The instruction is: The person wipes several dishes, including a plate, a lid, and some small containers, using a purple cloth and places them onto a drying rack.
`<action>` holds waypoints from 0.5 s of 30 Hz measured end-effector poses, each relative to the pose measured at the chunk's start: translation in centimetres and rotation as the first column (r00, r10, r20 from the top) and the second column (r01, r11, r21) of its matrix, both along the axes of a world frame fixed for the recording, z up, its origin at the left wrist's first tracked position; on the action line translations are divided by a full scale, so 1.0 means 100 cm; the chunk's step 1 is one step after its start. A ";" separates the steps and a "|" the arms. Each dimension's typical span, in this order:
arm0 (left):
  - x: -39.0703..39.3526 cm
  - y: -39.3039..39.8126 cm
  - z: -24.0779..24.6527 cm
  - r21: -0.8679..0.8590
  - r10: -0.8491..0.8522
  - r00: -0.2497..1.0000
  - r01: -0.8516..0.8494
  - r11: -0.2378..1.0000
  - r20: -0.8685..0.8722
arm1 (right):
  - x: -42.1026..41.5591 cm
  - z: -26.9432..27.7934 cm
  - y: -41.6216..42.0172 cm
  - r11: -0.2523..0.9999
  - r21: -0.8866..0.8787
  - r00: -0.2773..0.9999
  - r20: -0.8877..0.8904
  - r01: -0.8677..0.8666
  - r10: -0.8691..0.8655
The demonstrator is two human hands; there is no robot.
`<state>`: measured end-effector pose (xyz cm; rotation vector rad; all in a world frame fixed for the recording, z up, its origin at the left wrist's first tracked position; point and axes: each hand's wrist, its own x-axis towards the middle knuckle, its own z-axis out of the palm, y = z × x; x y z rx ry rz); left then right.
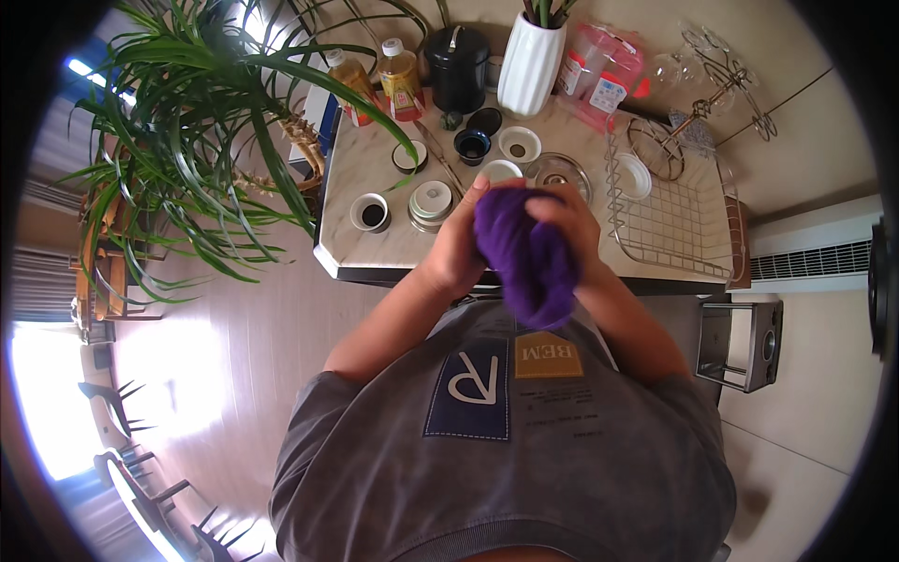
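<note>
A bunched purple cloth is held up between my two hands, over the front edge of the marble-patterned tabletop. My left hand grips its left side with the thumb pointing up. My right hand is wrapped around its upper right side, fingers pressed into the folds. Whether anything sits inside the cloth is hidden. Just beyond my hands are a white bowl, partly covered, and a round clear lid. Left of my left hand stand a lidded white cup and a cup of dark contents.
A wire basket with a white dish stands on the right. Along the back are two drink bottles, a black canister, a white vase and a pink plastic container. Long plant leaves overhang the left side.
</note>
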<state>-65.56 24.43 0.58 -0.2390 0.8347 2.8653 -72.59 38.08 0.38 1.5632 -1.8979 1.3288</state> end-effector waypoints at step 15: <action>0.002 0.016 -0.018 -0.130 0.214 0.878 -0.294 0.947 -0.428 | 0.006 -0.021 -0.024 0.959 -0.090 0.954 0.160 0.270 -0.254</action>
